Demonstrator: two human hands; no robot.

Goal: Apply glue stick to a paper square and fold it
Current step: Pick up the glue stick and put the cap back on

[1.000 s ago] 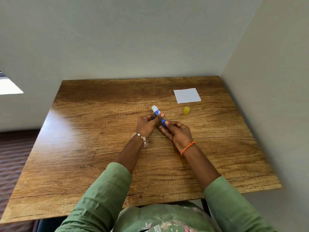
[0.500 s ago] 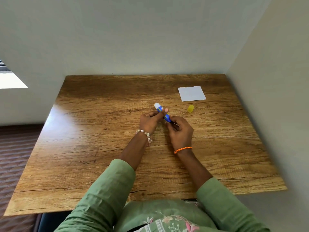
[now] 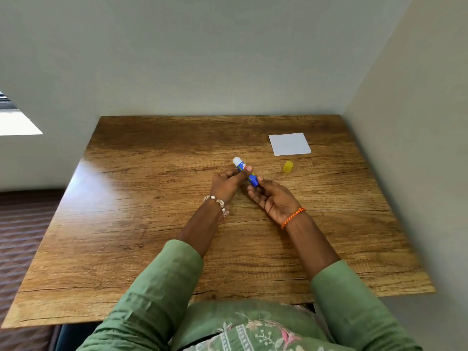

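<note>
A blue glue stick (image 3: 245, 171) with its white glue tip bare points up and away from me over the middle of the wooden table (image 3: 141, 224). My left hand (image 3: 228, 183) is closed around its middle. My right hand (image 3: 272, 198) pinches its lower end with the fingertips, palm turned partly up. The yellow cap (image 3: 288, 166) lies on the table to the right of the hands. Farther back right lies the white paper square (image 3: 289, 144), flat and apart from both hands.
The table stands in a corner, with a wall along its far edge and another wall (image 3: 417, 148) along its right edge. A striped floor (image 3: 22, 224) shows to the left of the table.
My right hand has turned from palm down over the stick's base to palm partly up, fingertips still on the base. The left hand keeps its hold.
</note>
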